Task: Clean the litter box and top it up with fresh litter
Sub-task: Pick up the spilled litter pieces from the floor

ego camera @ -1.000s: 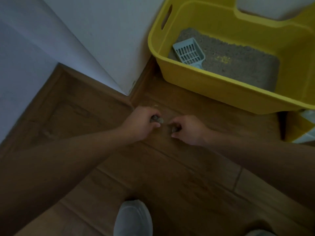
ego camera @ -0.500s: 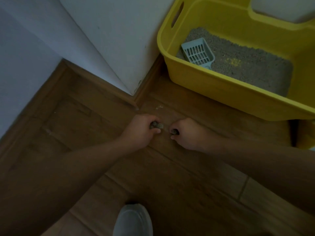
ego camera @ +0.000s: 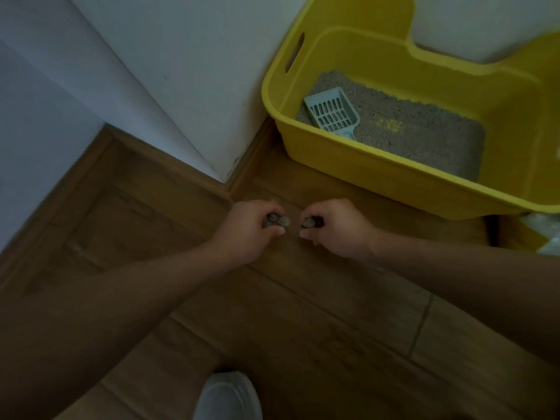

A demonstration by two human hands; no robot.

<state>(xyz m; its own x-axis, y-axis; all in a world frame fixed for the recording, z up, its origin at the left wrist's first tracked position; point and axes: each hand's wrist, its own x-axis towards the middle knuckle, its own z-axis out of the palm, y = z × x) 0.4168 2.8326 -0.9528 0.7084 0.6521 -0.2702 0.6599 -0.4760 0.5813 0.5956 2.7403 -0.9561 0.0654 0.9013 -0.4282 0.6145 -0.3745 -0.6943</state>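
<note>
left hand: fingers curled round small rough grey lumps, low over the brown wood-grain plank floor. right hand: thumb and curled fingers pinch one similar grey lump. the hands are close together and not touching. cannot tell whether the lumps touch the floor, and most of each lump is hidden inside the grip.

yellow plastic litter box: smooth, rounded rim, slot handle in its left wall. it stands on the floor beyond the hands, against the white wall corner, and its right side is cut off by the frame. inside is a bed of grey granular litter, coarse, with a faint yellow patch. a pale blue slotted plastic scoop lies on the litter at the left end, its handle mostly hidden behind the near wall.

a yellow and white packet at the right edge is cut off and hard to make out. only the toe of a white shoe shows at the bottom. lighting is dim.
</note>
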